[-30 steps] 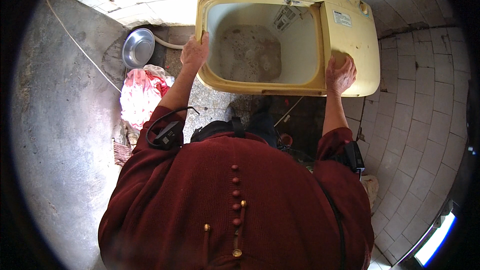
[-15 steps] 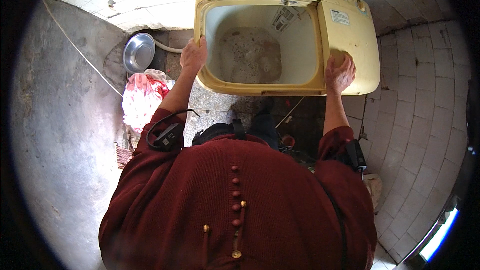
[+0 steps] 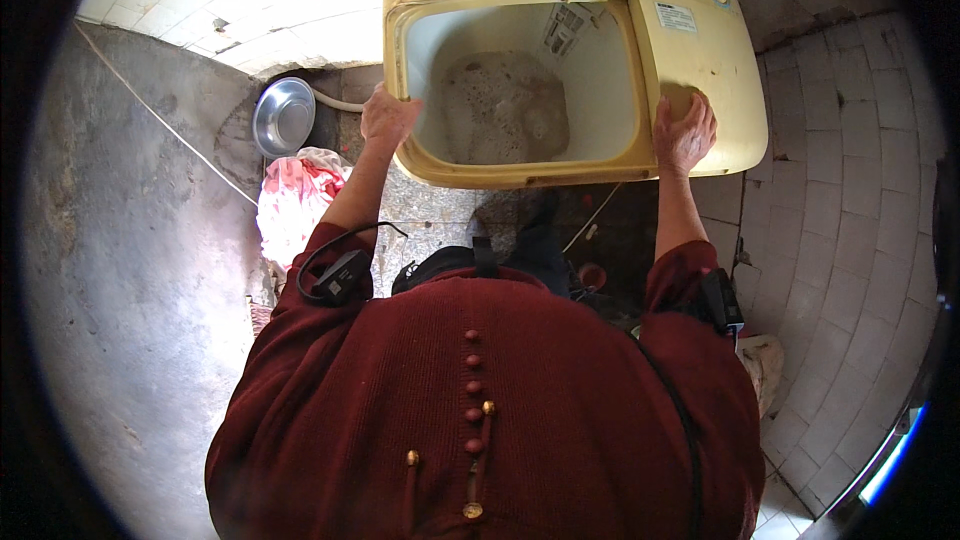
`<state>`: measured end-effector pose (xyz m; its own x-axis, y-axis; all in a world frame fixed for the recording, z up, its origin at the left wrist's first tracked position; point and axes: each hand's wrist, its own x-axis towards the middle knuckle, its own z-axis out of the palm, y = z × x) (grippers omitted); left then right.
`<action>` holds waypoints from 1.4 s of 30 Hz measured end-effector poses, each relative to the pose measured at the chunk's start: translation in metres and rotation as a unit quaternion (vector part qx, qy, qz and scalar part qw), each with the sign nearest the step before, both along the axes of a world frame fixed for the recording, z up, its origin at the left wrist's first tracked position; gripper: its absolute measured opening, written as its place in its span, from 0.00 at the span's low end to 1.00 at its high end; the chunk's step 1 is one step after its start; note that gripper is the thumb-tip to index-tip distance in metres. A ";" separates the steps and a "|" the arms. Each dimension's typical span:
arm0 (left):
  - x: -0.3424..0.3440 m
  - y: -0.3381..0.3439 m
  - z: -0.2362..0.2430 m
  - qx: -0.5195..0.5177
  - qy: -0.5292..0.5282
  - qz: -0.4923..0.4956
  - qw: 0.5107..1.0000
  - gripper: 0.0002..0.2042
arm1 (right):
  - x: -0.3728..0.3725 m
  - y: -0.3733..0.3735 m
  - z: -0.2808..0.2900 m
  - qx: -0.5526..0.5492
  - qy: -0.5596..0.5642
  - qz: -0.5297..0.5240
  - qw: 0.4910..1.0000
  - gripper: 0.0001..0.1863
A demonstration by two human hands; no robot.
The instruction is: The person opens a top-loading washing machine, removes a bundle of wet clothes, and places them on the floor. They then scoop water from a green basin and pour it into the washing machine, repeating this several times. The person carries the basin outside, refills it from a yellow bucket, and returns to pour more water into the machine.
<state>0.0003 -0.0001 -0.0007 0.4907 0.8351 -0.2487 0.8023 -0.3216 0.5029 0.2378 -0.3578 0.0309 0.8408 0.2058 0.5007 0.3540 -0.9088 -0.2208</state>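
Note:
A yellowed twin-tub washing machine (image 3: 645, 155) stands in front of me. Its left tub (image 3: 600, 120) is uncovered and holds murky, foamy water (image 3: 510, 105). My left hand (image 3: 388, 118) is closed round the tub's left rim, some fingers hidden behind the edge. On the flat lid (image 3: 715, 60) at the machine's right side rests my right hand (image 3: 686, 132), fingers bent and a little apart, holding nothing.
At the left, a shiny metal basin (image 3: 284, 117) leans by a pale hose (image 3: 338, 103). Pink and white cloth (image 3: 298, 195) lies below it. A thin cord (image 3: 165, 113) runs along the grey wall. White tiled walls close in behind and at right. A small reddish container (image 3: 592, 276) sits on the floor.
The whole view has turned slightly, with the left side lower and the right side higher. Both hands keep to about the same places on the washing machine; the left fingers have shifted a little.

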 end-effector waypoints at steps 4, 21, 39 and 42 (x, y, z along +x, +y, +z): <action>0.001 0.004 -0.004 -0.015 0.020 -0.009 1.000 0.26 | 0.000 0.000 0.000 -0.009 0.002 -0.008 1.000 0.28; 0.001 0.002 0.000 -0.029 -0.026 0.034 0.999 0.34 | 0.000 0.001 0.000 -0.011 -0.016 0.005 1.000 0.29; 0.001 0.003 -0.003 -0.035 -0.024 0.052 0.998 0.32 | 0.005 -0.001 -0.008 -0.018 -0.009 -0.017 1.000 0.28; 0.003 0.002 0.002 -0.037 -0.007 0.046 0.998 0.32 | 0.004 0.000 -0.006 -0.012 -0.004 -0.017 1.000 0.28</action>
<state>0.0028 0.0020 0.0013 0.4163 0.8569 -0.3039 0.8192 -0.2085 0.5342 0.2414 -0.3577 0.0253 0.8441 0.1883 0.5021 0.3237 -0.9254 -0.1971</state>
